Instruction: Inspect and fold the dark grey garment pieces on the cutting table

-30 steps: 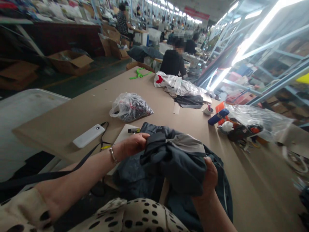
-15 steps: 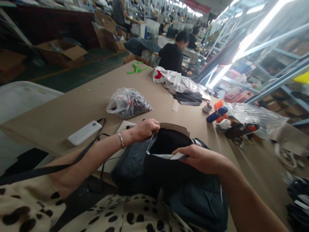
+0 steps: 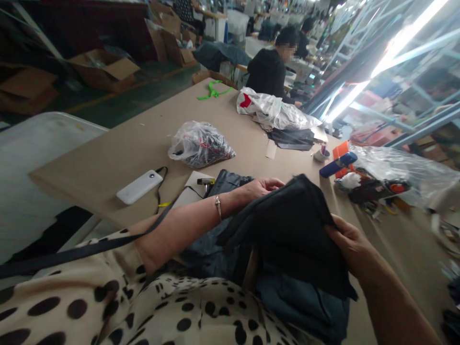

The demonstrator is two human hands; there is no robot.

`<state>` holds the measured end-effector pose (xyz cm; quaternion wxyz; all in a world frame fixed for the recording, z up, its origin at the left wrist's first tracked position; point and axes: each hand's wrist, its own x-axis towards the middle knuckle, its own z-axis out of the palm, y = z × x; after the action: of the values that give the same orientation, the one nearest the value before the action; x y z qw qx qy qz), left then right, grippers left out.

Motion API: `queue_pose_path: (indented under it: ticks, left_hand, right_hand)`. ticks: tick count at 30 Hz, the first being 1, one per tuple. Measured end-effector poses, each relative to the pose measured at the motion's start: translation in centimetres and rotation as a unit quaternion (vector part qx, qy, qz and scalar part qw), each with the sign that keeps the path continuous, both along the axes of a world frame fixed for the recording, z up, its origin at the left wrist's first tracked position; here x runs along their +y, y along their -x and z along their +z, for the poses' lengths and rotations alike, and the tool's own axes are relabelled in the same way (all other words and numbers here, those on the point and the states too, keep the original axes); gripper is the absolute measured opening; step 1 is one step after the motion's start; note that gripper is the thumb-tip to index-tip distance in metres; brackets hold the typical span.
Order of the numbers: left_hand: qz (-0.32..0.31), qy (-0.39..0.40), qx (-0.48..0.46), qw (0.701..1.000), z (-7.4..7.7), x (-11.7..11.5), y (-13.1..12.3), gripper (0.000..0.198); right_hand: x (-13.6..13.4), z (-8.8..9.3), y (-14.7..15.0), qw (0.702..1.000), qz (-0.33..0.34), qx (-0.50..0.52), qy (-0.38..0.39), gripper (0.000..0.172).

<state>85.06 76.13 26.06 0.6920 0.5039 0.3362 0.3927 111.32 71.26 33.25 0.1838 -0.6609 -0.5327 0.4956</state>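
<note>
A black cloth piece (image 3: 287, 230) is raised between my two hands over the table's near edge. My left hand (image 3: 264, 188) grips its upper left edge, fingers partly behind the cloth. On its right side my right hand (image 3: 347, 235) pinches the edge between thumb and fingers. Dark blue-grey fabric (image 3: 305, 302) hangs below the black cloth, and more of it (image 3: 230, 179) lies under my left forearm. A small black and yellow tool (image 3: 206, 181) rests beside that fabric.
On the table (image 3: 143, 139) are a white power bank (image 3: 139, 187) with a cord, a clear bag of dark items (image 3: 201, 143), a white plastic bundle (image 3: 276, 111), a blue cylinder (image 3: 338, 164) and a dark bottle (image 3: 379, 190). A person (image 3: 269, 72) sits beyond.
The black cloth, open like a pocket with a white edge before, is now lifted and shows its dark face. My left hand has moved right. The view has shifted, and the black and yellow tool shows more.
</note>
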Motion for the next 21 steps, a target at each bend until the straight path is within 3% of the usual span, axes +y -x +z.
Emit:
queue_pose_path:
  ticks: [2,3,4,7,9,10,12,15,18,21]
  left_hand:
    - [0.024,-0.028,0.145,0.989,-2.9,0.3,0.7,0.025]
    - [0.029,-0.054,0.283,0.957,-4.6,0.2,1.2,0.02]
    - [0.027,-0.056,0.345,0.937,-6.4,-0.1,1.8,0.018]
    - [-0.011,-0.045,0.446,0.894,-11.6,-2.0,2.6,0.012]
    - [-0.032,-0.038,0.508,0.86,-14.0,-3.7,1.8,0.029]
    - [-0.045,-0.037,0.533,0.844,-14.8,-4.5,1.1,0.04]
    - [-0.069,-0.037,0.568,0.82,-15.7,-5.7,-0.6,0.052]
    - [-0.097,-0.029,0.588,0.803,-16.1,-6.5,-2.5,0.035]
    - [-0.121,-0.003,0.59,0.798,-16.2,-6.4,-2.2,0.023]
    - [-0.118,0.01,0.596,0.794,-16.5,-6.1,-0.3,0.022]
  right_hand:
    - [-2.1,-1.3,-4.7,0.99,-0.14,-0.026,-0.025,0.05]
    - [-3.2,-2.1,-7.1,0.979,-0.197,-0.045,-0.02,0.053]
    - [-4.4,-3.0,-9.4,0.969,-0.237,-0.065,-0.001,0.057]
    - [-7.5,-5.9,-14.1,0.941,-0.249,-0.229,-0.015,0.07]
    - [-8.6,-7.4,-14.3,0.909,-0.206,-0.352,-0.089,0.074]
    - [-8.7,-8.1,-13.5,0.898,-0.186,-0.378,-0.126,0.072]
    - [-8.3,-9.2,-10.1,0.907,-0.131,-0.351,-0.19,0.06]
    - [-6.7,-10.8,-2.8,0.932,0.028,-0.248,-0.262,0.035]
    - [-5.3,-12.7,3.7,0.939,0.161,-0.179,-0.245,0.024]
    - [-4.2,-15.0,7.4,0.944,0.217,-0.133,-0.21,0.023]
